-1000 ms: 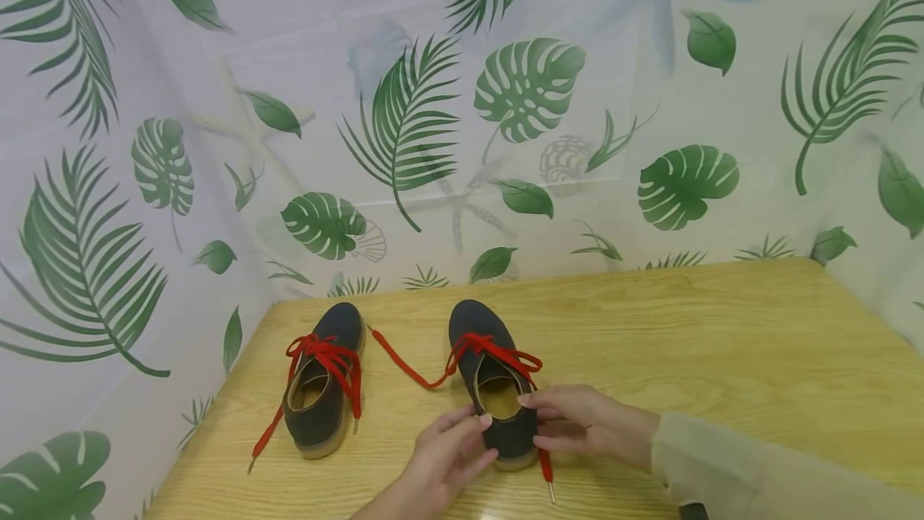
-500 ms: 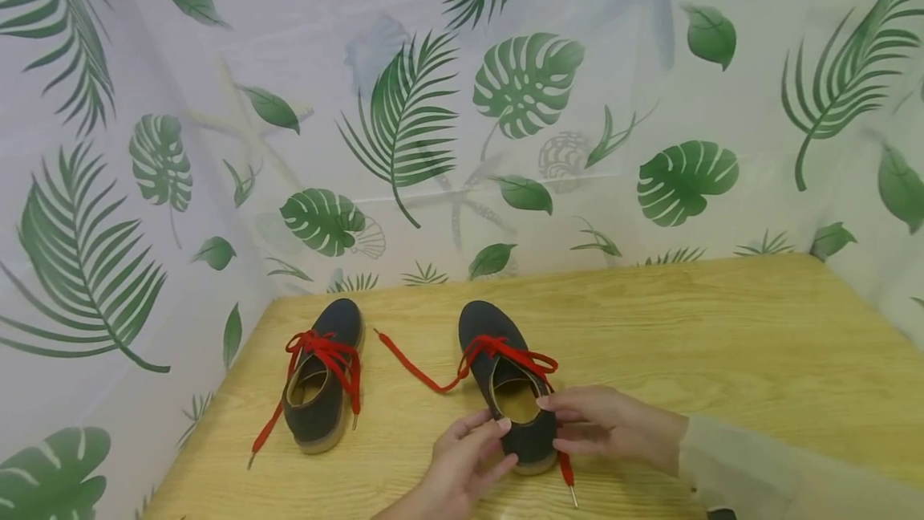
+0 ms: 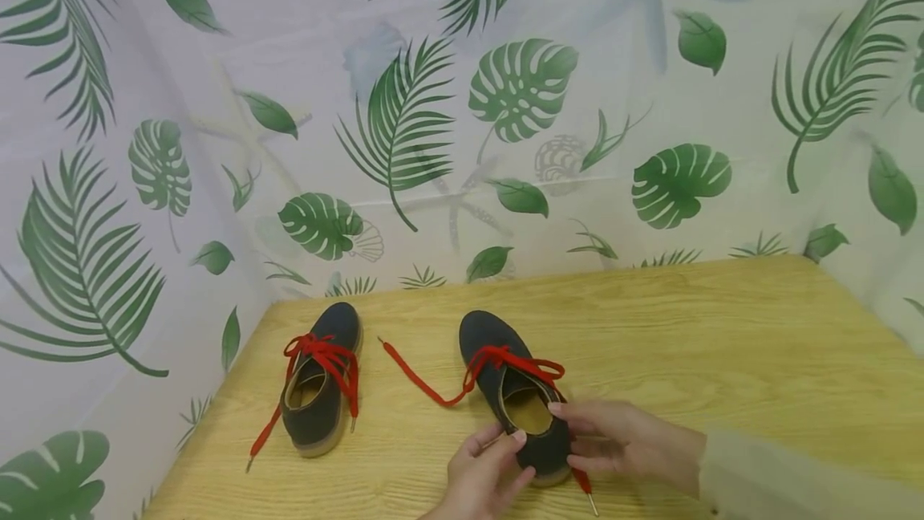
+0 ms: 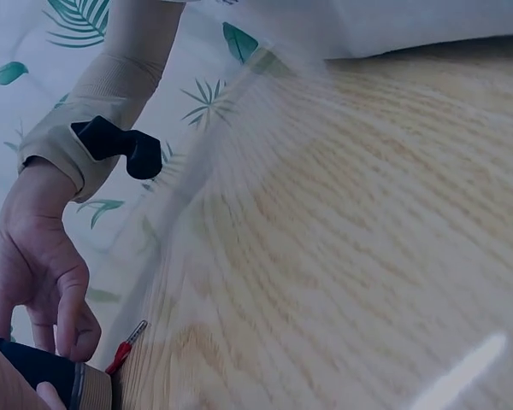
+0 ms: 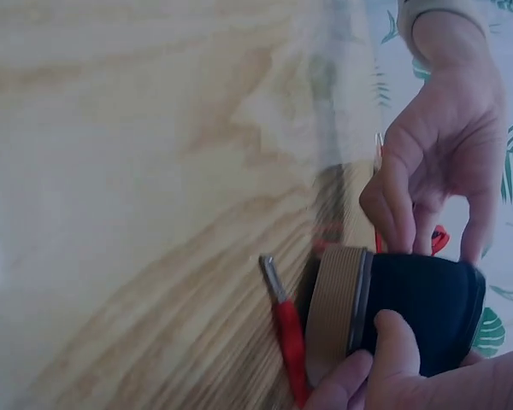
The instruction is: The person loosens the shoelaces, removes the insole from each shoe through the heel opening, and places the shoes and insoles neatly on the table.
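A dark navy shoe (image 3: 546,453) with a tan inside and red laces (image 3: 505,358) sits on the table, its toe angled away to the left. My left hand (image 3: 482,472) grips the left side of its heel, thumb at the collar. On the opposite side, my right hand (image 3: 624,441) holds the heel with its thumb on the rim and fingers against the outer wall. In the right wrist view the heel (image 5: 423,303) and its ribbed tan sole (image 5: 335,312) show between both hands. The matching shoe (image 3: 314,424) stands to the left, its red laces tied in a bow.
The wood-grain table (image 3: 686,327) meets a white leaf-print sheet (image 3: 433,143) at the back and sides. One loose lace end (image 3: 415,375) stretches left between the shoes; another metal-tipped lace end (image 3: 585,484) lies by the right hand.
Both hands have shifted the held shoe to the right and slightly nearer, its heel swinging further right. The trailing laces moved along with it. The left shoe stays put.
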Tool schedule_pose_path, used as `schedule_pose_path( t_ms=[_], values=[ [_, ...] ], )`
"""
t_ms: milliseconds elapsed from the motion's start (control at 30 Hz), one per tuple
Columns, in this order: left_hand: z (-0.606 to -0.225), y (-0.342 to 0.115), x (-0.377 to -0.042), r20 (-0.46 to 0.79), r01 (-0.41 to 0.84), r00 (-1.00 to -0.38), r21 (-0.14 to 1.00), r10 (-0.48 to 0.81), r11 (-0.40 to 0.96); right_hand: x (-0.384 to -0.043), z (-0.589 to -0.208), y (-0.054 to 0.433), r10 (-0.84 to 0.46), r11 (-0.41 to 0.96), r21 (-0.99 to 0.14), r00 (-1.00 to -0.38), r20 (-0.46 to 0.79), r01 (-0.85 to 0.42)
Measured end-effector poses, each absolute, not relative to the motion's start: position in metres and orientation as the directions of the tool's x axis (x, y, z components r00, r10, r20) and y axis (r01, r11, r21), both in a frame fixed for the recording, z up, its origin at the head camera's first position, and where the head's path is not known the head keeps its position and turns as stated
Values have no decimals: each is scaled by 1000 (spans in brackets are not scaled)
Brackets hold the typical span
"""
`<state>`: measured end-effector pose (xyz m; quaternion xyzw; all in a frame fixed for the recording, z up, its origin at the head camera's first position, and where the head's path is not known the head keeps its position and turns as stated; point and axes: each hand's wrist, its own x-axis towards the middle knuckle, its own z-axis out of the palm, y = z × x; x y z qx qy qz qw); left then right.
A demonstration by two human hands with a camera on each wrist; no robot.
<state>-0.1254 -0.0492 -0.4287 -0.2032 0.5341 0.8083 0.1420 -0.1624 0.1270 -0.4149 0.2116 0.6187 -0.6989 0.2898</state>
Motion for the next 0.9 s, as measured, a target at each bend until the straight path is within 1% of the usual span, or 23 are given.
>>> schedule_pose_path(
  t_ms=[200,433,533,700,767,900],
  values=[
    [-429,-36,-123,-490,-458,-871,789,31,-410,-149,-409,131,-127,-110,-742,-750,-649,661],
    [-431,-23,-119,-478,-441,-878,781,32,-442,-130,-401,133,-117,-139,-725,-739,-664,674],
    [-431,-16,-118,-468,-423,-884,783,17,-456,-127,-399,133,-106,-166,-723,-741,-663,671],
    [-432,-6,-116,-455,-407,-890,778,20,-479,-128,-397,136,-63,-171,-711,-728,-683,682],
    [-434,-6,-115,-437,-394,-899,795,14,-461,-129,-398,137,-64,-175,-712,-730,-681,680],
    [-439,-9,-114,-383,-348,-923,863,-25,-366,-129,-400,137,-88,-204,-717,-742,-665,666]
  ],
)
